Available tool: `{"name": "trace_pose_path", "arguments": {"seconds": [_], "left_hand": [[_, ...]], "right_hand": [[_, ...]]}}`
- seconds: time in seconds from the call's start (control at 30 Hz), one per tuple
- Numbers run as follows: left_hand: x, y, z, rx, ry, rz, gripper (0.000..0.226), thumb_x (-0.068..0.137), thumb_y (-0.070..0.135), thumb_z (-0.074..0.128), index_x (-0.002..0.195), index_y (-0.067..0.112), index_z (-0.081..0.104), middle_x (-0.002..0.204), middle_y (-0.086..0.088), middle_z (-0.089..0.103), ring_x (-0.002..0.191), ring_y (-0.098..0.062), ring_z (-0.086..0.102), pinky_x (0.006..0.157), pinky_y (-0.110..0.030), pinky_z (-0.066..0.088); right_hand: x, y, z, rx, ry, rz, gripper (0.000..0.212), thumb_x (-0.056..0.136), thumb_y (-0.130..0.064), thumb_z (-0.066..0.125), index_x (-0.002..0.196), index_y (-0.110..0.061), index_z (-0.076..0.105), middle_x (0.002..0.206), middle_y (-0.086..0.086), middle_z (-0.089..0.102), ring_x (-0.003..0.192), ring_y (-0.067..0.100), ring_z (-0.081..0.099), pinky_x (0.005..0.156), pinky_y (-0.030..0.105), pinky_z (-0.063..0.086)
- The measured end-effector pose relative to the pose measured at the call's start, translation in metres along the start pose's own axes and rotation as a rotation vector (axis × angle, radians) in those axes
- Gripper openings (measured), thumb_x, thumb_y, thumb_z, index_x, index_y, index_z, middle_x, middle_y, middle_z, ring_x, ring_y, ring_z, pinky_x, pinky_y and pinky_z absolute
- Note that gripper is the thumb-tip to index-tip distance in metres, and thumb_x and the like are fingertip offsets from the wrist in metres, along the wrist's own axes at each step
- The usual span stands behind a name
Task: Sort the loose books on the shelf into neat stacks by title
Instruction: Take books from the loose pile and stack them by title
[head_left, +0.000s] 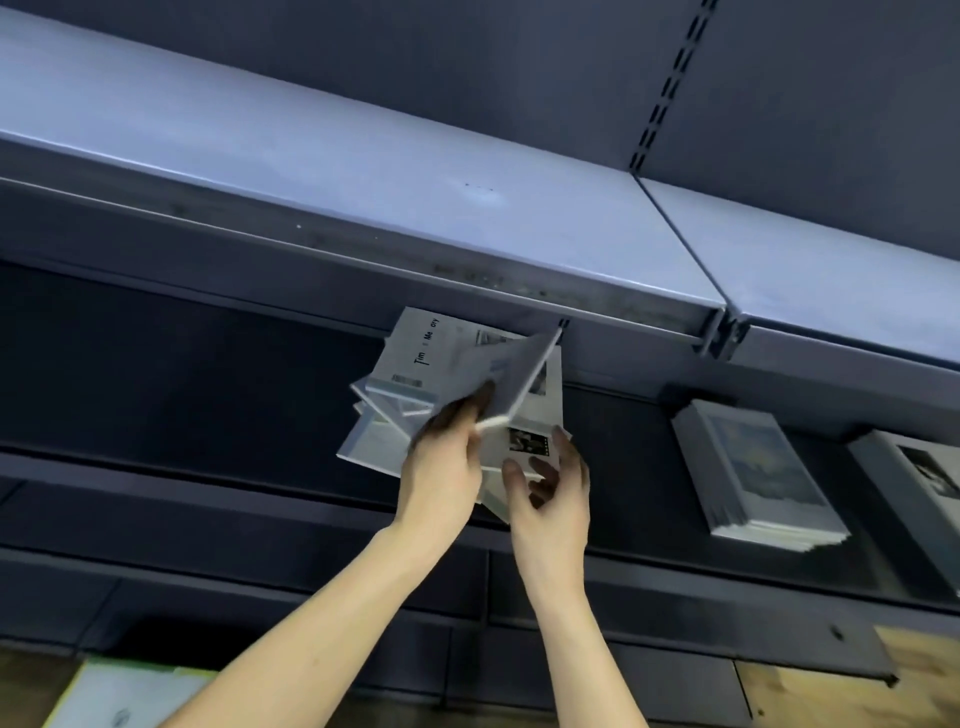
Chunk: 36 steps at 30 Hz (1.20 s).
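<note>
A loose heap of several white books (410, 364) lies skewed on the dark shelf (208, 415) under the upper shelf board. My left hand (447, 462) grips one thin white book (524, 379) by its near corner and tilts it up off the heap. My right hand (550, 488) rests on the lower right of the heap, fingers curled on a white book with a small black photo (530, 441). The top book on the left reads partly "Time Memory".
A neat stack of books with a pale blue picture cover (758, 473) sits on the same shelf to the right. Another stack with a dark photo cover (924, 488) is at the far right edge. The upper shelf board (363, 182) overhangs. A green-edged white item (124, 696) lies below left.
</note>
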<state>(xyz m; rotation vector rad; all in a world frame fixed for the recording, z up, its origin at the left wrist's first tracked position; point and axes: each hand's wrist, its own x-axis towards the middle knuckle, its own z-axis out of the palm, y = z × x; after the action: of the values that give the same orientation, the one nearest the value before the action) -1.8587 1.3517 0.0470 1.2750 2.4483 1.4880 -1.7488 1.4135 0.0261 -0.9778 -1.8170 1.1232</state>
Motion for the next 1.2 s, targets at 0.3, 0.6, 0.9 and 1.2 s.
{"name": "trace_pose_path", "arguments": {"seconds": [0.3,0.6,0.9,1.2], "left_hand": [[0.004,-0.008,-0.013,-0.317,0.131,-0.459,0.101,0.087,0.004,0.067,0.156,0.028,-0.002,0.153,-0.017,0.023,0.109,-0.025,0.061,0.081,-0.025,0.056],[-0.008,-0.039,-0.006,-0.238,-0.066,-0.675,0.04,0.074,0.031,0.061,0.112,0.021,0.055,0.114,-0.011,0.056,0.093,-0.022,0.062,0.074,-0.037,0.059],[-0.033,-0.017,-0.016,-0.094,-0.151,-0.524,0.046,0.089,0.022,0.063,0.133,0.02,0.048,0.115,-0.006,0.053,0.107,-0.027,0.055,0.084,-0.036,0.049],[-0.035,-0.016,-0.017,0.278,-0.201,-0.256,0.045,0.095,0.03,0.053,0.139,0.024,0.046,0.131,-0.006,0.051,0.123,-0.028,0.047,0.105,-0.045,0.04]], "right_hand": [[0.006,0.008,0.001,-0.013,-0.099,0.117,0.058,0.093,-0.036,0.065,0.146,-0.028,0.042,0.143,0.0,0.044,0.117,0.015,0.058,0.09,0.025,0.051],[-0.001,0.007,-0.001,0.177,-0.281,0.328,0.024,0.103,-0.039,0.046,0.126,-0.042,0.04,0.097,0.001,0.071,0.069,0.02,0.072,0.067,0.034,0.061],[-0.008,0.003,-0.014,0.182,-0.262,0.366,0.02,0.104,-0.028,0.046,0.123,-0.023,0.051,0.077,0.01,0.067,0.048,0.017,0.059,0.044,0.025,0.045],[-0.03,0.014,-0.041,0.218,-0.011,0.38,0.039,0.104,-0.012,0.04,0.136,-0.032,0.052,0.078,0.009,0.073,0.058,0.022,0.066,0.055,0.031,0.054]]}}
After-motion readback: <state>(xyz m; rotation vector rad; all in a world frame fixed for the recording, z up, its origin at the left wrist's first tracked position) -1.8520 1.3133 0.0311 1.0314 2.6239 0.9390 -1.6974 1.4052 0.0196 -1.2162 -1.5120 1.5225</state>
